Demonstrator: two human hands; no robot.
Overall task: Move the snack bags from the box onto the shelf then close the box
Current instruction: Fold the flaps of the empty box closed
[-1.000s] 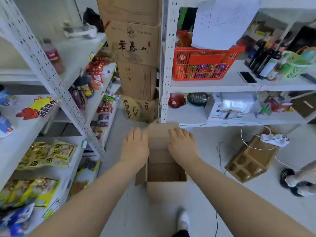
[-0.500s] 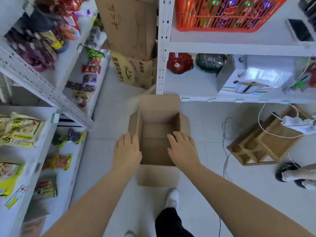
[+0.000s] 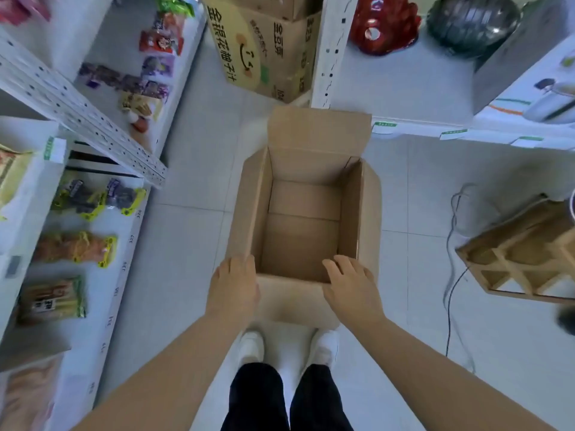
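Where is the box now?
Head view, centre: the box stands on the floor before the person's feet, left hand and right hand at its near corners.

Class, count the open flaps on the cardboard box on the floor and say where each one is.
4: far flap upright, left flap and right flap splayed outward, near flap folded down towards the person. None seems hidden.

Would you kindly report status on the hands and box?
Left hand, right hand open, at near rim. Cardboard box empty, flaps open. Nothing blocking.
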